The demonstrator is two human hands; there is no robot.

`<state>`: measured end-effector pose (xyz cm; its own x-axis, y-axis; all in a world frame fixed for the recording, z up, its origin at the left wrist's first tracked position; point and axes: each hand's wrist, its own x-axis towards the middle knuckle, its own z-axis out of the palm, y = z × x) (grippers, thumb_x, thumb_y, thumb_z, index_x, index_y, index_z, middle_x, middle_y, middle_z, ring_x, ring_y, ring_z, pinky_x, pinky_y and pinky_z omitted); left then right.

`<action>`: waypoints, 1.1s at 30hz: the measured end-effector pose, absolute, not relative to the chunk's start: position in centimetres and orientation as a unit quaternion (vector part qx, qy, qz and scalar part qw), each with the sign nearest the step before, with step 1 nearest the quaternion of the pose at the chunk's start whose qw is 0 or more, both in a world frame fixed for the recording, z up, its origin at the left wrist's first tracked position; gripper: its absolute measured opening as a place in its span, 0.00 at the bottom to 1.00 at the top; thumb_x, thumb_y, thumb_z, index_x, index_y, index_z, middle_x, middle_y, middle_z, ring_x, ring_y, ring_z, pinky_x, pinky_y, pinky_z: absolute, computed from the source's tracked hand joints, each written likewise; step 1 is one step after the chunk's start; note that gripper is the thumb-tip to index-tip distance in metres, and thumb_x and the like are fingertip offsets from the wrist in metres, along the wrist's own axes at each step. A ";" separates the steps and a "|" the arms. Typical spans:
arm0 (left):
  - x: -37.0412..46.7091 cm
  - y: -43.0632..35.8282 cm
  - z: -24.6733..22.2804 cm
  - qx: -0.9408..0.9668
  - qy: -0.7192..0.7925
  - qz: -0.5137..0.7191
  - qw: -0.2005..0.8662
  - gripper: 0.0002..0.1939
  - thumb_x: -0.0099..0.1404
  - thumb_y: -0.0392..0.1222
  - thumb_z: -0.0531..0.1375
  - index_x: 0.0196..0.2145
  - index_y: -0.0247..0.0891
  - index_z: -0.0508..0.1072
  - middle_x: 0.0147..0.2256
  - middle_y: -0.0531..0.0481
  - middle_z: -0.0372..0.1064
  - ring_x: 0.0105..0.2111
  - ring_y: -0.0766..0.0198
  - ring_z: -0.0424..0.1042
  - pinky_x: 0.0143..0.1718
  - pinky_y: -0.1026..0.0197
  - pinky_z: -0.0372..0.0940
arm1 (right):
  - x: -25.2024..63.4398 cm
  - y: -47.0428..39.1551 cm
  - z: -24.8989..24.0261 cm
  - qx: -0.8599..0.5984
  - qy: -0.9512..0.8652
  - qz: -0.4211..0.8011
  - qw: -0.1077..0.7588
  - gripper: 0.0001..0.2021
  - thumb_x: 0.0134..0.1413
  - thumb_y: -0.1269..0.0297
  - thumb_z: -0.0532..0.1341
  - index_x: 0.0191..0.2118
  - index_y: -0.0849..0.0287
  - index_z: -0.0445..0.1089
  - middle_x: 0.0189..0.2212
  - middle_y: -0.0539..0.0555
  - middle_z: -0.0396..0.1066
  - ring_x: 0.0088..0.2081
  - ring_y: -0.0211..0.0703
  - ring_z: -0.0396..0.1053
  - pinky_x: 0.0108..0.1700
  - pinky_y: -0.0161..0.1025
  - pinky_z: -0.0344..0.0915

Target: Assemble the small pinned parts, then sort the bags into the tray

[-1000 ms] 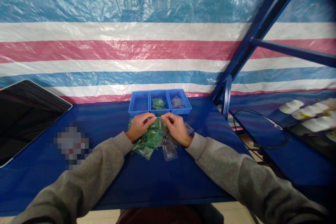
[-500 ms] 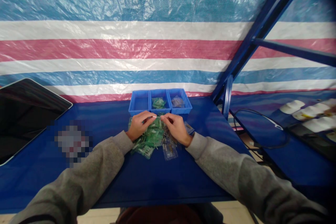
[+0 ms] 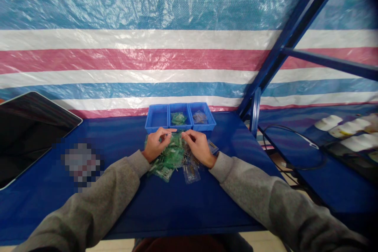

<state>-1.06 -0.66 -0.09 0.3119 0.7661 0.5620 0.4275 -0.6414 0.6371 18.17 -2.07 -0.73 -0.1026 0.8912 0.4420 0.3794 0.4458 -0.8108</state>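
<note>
My left hand [image 3: 156, 143] is above the left side of a pile of small packets, its index finger stretched out and its thumb pinching a thin silvery piece [image 3: 168, 134], too small to name. Facing it, my right hand [image 3: 199, 145] has thumb and fingertips pinched together; what they hold is hidden. Beneath my hands lie green plastic packets [image 3: 175, 157] with thin metal parts. Clear plastic packets [image 3: 191, 173] with brassy pieces lie at the right side of the pile, partly under my right hand.
Behind the pile stand three joined blue bins: the left bin [image 3: 157, 117] shows its bare floor, the middle one has green packets [image 3: 178, 118], the right one clear packets [image 3: 200, 117]. A dark screen [image 3: 32, 134] is at left. A blue metal frame [image 3: 255, 110] and cable [image 3: 295, 128] are right.
My hands have drawn slightly apart. The thin silvery piece that stretched between the fingertips now shows only at my left hand. The view has tilted up a little.
</note>
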 end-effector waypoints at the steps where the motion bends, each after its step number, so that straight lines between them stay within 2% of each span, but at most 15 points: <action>1: -1.1 -0.6 -0.2 0.787 0.385 0.443 0.189 0.07 0.65 0.40 0.54 0.36 0.35 0.68 0.38 0.45 0.75 0.18 0.74 0.64 0.23 0.68 0.62 | 18.2 -2.1 -0.7 -0.457 -0.694 0.260 0.492 0.18 0.59 0.53 0.52 0.27 0.60 0.70 0.20 0.48 0.64 0.23 0.36 0.59 0.27 0.33 0.55; 10: -1.2 -0.6 0.0 0.808 0.402 0.409 0.137 0.10 0.67 0.42 0.52 0.39 0.36 0.71 0.33 0.49 0.74 0.30 0.68 0.72 0.35 0.67 0.66 | 18.2 -2.2 -0.6 -0.462 -0.692 0.247 0.497 0.18 0.60 0.53 0.51 0.27 0.59 0.70 0.21 0.49 0.66 0.24 0.37 0.61 0.28 0.33 0.57; 16: -1.0 -0.5 0.2 0.838 0.372 0.389 0.091 0.13 0.68 0.40 0.50 0.46 0.38 0.70 0.40 0.47 0.72 0.39 0.65 0.72 0.43 0.63 0.65 | 18.2 -2.2 -0.6 -0.459 -0.690 0.245 0.503 0.18 0.60 0.54 0.52 0.28 0.59 0.70 0.22 0.49 0.66 0.25 0.37 0.61 0.29 0.33 0.57; 20: -1.0 -0.3 -0.1 0.841 0.354 0.401 0.085 0.12 0.67 0.42 0.53 0.44 0.39 0.73 0.37 0.48 0.74 0.36 0.65 0.73 0.40 0.64 0.66 | 18.1 -2.2 -0.8 -0.463 -0.685 0.241 0.508 0.18 0.60 0.54 0.52 0.28 0.59 0.70 0.22 0.50 0.67 0.25 0.38 0.62 0.29 0.33 0.58; 24: -1.0 -0.2 -0.4 0.819 0.373 0.431 0.072 0.11 0.64 0.45 0.57 0.37 0.38 0.75 0.33 0.50 0.76 0.32 0.65 0.74 0.38 0.65 0.68 | 18.1 -2.2 -0.9 -0.460 -0.684 0.244 0.511 0.17 0.60 0.55 0.52 0.28 0.59 0.71 0.22 0.50 0.68 0.25 0.38 0.63 0.30 0.34 0.59; 29: -1.0 -0.1 -0.6 0.826 0.369 0.418 0.086 0.09 0.65 0.41 0.55 0.39 0.38 0.74 0.36 0.49 0.76 0.35 0.65 0.75 0.43 0.64 0.67 | 18.2 -2.2 -0.8 -0.440 -0.689 0.261 0.513 0.14 0.59 0.58 0.53 0.32 0.59 0.72 0.27 0.51 0.71 0.29 0.40 0.66 0.34 0.34 0.61; 33: -1.0 -0.2 -0.6 0.833 0.365 0.404 0.098 0.10 0.66 0.41 0.54 0.41 0.38 0.73 0.37 0.49 0.75 0.35 0.66 0.75 0.41 0.65 0.67 | 18.2 -2.1 -0.7 -0.435 -0.688 0.273 0.512 0.12 0.59 0.59 0.54 0.34 0.59 0.72 0.30 0.52 0.73 0.32 0.41 0.68 0.36 0.35 0.62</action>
